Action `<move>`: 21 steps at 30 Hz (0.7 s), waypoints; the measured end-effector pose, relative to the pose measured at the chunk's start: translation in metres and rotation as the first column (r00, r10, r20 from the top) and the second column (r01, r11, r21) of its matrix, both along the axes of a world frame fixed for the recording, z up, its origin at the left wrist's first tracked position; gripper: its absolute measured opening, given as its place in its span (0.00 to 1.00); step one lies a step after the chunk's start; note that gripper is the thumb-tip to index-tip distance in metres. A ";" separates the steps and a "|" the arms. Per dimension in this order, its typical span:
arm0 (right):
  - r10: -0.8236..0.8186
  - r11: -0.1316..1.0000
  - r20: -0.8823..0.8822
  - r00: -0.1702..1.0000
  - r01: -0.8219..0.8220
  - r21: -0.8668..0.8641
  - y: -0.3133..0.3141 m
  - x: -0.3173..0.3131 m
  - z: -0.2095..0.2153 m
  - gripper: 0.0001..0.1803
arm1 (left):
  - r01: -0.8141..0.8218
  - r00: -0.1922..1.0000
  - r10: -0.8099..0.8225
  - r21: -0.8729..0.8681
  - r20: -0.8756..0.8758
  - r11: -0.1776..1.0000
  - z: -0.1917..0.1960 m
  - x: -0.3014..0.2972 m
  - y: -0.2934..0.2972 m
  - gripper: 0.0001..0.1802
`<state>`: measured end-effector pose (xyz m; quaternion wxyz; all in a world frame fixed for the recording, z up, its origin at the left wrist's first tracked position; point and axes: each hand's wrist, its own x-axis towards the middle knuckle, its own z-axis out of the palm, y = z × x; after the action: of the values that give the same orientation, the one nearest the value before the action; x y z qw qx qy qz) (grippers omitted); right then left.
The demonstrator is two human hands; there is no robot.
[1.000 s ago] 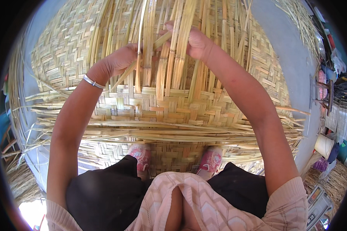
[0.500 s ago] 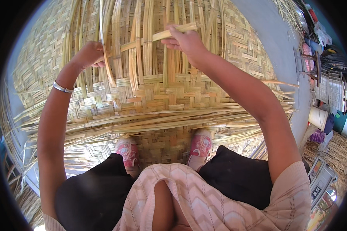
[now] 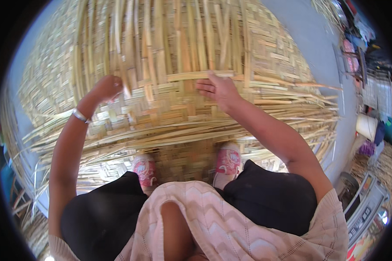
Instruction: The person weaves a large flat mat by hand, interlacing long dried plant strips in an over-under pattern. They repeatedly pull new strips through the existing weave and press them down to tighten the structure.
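Bamboo mat point(image 3: 170, 108) spreads under both hands, left hand point(image 3: 105, 87) with grip pinching an upright strip point(image 3: 123, 65), right hand point(image 3: 220, 89) spread flat on a crosswise strip point(image 3: 191, 76), grey floor point(image 3: 305, 39) beyond.

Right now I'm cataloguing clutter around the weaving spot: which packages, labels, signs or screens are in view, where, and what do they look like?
Printed box or panel: lower right edge, beside the person's right elbow; flat, grey-white with dark markings, too blurred to tell more.
Colourful package: bottom right corner; red and yellow, shape unclear.
White bucket: right edge, on the ground; cylindrical, no label visible.
No screens or signs visible.
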<state>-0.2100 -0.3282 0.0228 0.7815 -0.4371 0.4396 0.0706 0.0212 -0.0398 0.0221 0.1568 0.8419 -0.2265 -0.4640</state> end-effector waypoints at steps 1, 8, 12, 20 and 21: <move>-0.006 1.000 -0.026 1.000 0.007 0.013 -0.001 0.001 0.003 0.16 | 0.029 0.999 -0.029 0.022 0.020 0.999 0.000 0.000 0.000 0.07; 0.693 0.605 -0.158 0.703 -0.687 -0.403 -0.005 0.003 0.034 0.20 | 0.131 0.815 -0.070 -0.064 0.576 0.989 0.004 -0.036 0.015 0.06; 0.766 -0.421 -0.435 0.473 -0.141 -0.896 -0.015 0.036 0.028 0.20 | 0.131 0.714 0.086 -0.254 0.695 0.958 0.010 -0.054 0.020 0.17; 0.719 -0.387 -0.665 0.203 -0.678 -0.625 -0.003 0.072 0.017 0.16 | 0.400 0.754 -0.395 0.110 0.524 0.910 0.022 -0.062 -0.011 0.31; 0.717 -0.378 -0.666 0.204 -0.690 -0.618 -0.001 0.076 0.018 0.15 | 0.421 0.754 -0.419 0.119 0.506 0.899 0.022 -0.059 -0.014 0.31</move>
<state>-0.1338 -0.3289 0.0408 0.1609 -0.9435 -0.0026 0.2896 -0.0377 -0.0539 0.0445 -0.0173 0.8626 -0.4438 -0.2422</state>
